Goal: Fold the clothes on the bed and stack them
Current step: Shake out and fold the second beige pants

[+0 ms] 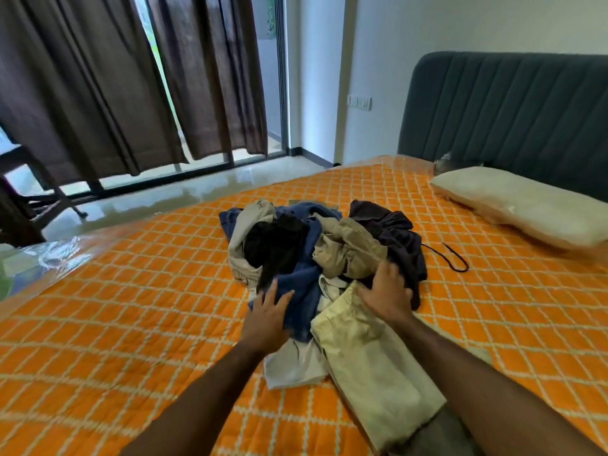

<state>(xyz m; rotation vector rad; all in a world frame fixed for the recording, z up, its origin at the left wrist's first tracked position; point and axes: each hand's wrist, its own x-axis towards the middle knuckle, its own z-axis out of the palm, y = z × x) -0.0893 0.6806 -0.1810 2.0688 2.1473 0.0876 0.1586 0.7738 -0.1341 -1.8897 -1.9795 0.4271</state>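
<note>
A jumbled pile of clothes lies in the middle of the orange checked bed. It holds a blue garment, a black piece, a khaki piece, a dark purple garment with a black drawstring, and a pale beige garment stretching toward me. My left hand rests with straight spread fingers on the blue garment's near edge. On the right side of the pile my right hand lies over the beige and purple clothes; its fingertips are blurred.
A cream pillow lies at the right by the grey padded headboard. Brown curtains hang over a glass door beyond the bed. A dark chair stands on the shiny floor at the left.
</note>
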